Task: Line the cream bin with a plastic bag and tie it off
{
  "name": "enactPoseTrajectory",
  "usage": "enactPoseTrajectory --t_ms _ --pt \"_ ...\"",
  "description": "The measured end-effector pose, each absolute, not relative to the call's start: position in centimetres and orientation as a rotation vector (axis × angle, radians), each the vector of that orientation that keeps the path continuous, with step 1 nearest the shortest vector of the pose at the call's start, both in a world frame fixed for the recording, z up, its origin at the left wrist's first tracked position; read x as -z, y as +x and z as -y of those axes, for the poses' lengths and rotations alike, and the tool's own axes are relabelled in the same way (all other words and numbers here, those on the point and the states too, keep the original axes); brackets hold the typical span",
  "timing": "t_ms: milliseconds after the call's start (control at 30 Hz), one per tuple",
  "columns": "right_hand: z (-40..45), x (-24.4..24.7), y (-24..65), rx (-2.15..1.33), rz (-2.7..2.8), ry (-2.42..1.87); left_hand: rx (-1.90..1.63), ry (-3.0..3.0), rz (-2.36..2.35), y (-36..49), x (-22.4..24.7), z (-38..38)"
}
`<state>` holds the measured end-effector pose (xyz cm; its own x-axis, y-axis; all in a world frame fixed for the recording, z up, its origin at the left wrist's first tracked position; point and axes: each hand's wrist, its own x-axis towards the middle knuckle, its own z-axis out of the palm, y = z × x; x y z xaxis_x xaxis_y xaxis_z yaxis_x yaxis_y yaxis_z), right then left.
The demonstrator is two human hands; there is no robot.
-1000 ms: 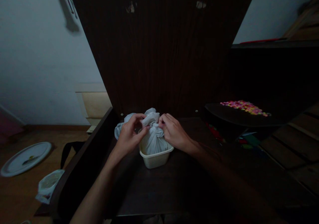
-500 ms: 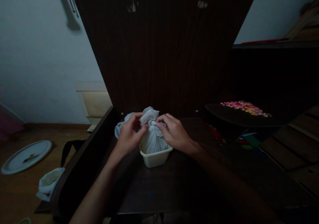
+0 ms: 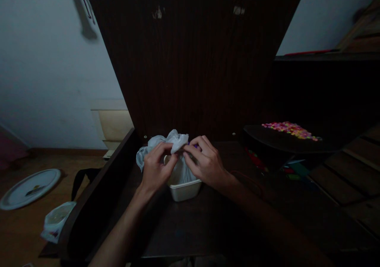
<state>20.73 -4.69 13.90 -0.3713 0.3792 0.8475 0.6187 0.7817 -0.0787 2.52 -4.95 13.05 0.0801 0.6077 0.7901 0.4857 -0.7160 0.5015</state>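
A: Where is the bag (image 3: 185, 173) now?
B: Its body stands in the tub (image 3: 186, 192), and its top rises above the rim, between the two hands. The tub rests on the desk (image 3: 184, 224).

A: How is the grip?
B: The left hand (image 3: 156, 163) has thumb and first finger pinched together on the loose top of the bag. The right hand (image 3: 208, 162) is almost closed also, and its fingertips seem to pinch the bag just beside; they hide the exact place.

A: Why is it inside the tub, do you think?
B: I suppose the walls support the soft bag, so both hands are free for fine work.

A: And why are the hands so near each other?
B: Probably one steadies the plastic while the other works at the same small spot.

A: What is around?
B: White plastic (image 3: 141, 157) lies behind the left hand. The beads (image 3: 289, 129) are on the shelf (image 3: 271, 140), well apart.
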Motion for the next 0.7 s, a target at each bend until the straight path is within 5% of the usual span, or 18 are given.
enactPoseTrajectory --t_ms 700 --pt "4.5 -14.0 20.9 0.635 2.127 -0.712 -1.536 2.505 -0.938 1.3 -13.8 3.8"
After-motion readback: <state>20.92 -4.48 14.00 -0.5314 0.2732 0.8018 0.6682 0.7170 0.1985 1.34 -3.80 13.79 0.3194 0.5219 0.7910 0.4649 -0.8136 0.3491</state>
